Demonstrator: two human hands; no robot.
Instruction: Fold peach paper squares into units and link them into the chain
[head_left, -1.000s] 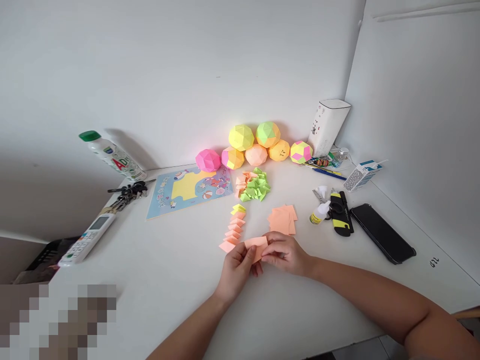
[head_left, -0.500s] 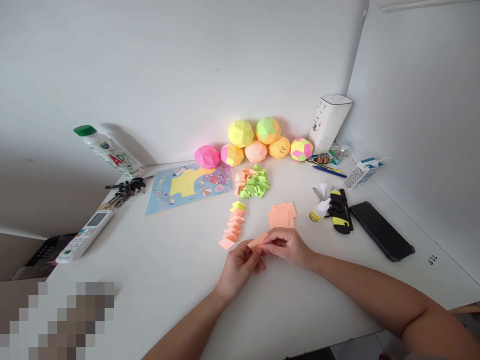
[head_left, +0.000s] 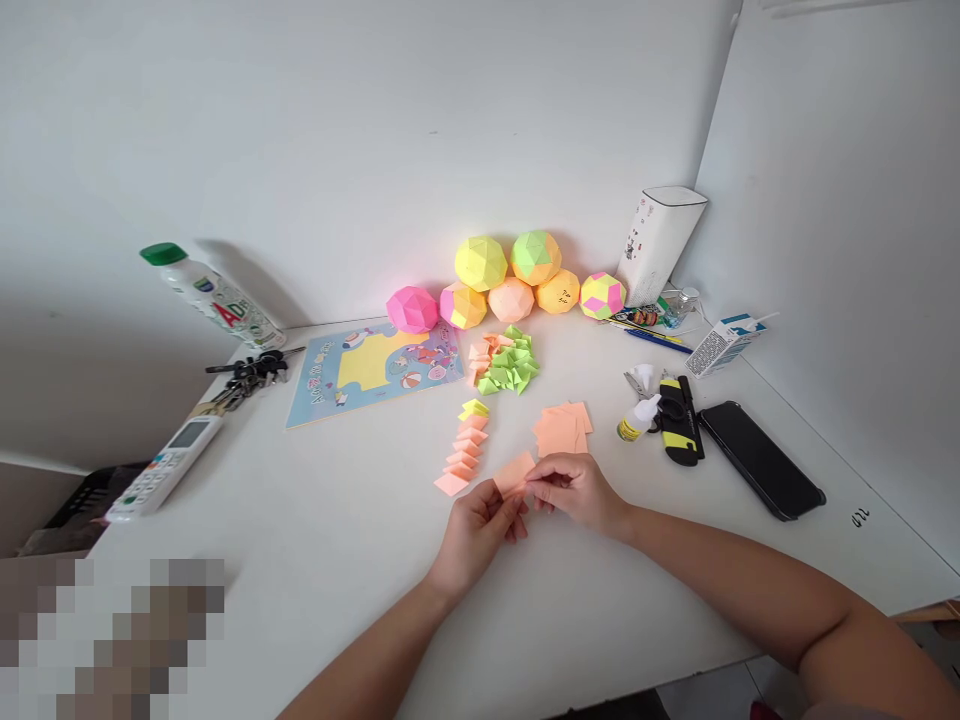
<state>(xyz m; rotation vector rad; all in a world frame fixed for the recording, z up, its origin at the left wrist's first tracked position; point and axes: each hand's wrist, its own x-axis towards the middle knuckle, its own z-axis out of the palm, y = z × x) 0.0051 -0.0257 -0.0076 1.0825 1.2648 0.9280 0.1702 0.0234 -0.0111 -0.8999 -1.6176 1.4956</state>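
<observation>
Both my hands meet over the white desk and pinch one small orange paper piece (head_left: 514, 472). My left hand (head_left: 477, 538) grips its lower edge, my right hand (head_left: 571, 491) its right end, fingers closed on it. Just left of the paper lies a row of folded orange units (head_left: 460, 454) with a yellow one at its far end. Right behind my hands sits a stack of flat orange paper squares (head_left: 562, 430). Further back is a heap of folded green and orange units (head_left: 507, 363).
Several paper polyhedron balls (head_left: 510, 280) line the wall. A picture sheet (head_left: 375, 368), keys (head_left: 244, 375), remote (head_left: 165, 468) and bottle (head_left: 214, 298) lie left. Glue bottle (head_left: 639, 418), black-yellow tool (head_left: 679, 420), phone (head_left: 761, 460), small carton (head_left: 724, 345) and white box (head_left: 660, 245) stand right.
The orange paper has been folded narrower between my fingers and turned slightly. Both hands stay in nearly the same place; the view has shifted a little.
</observation>
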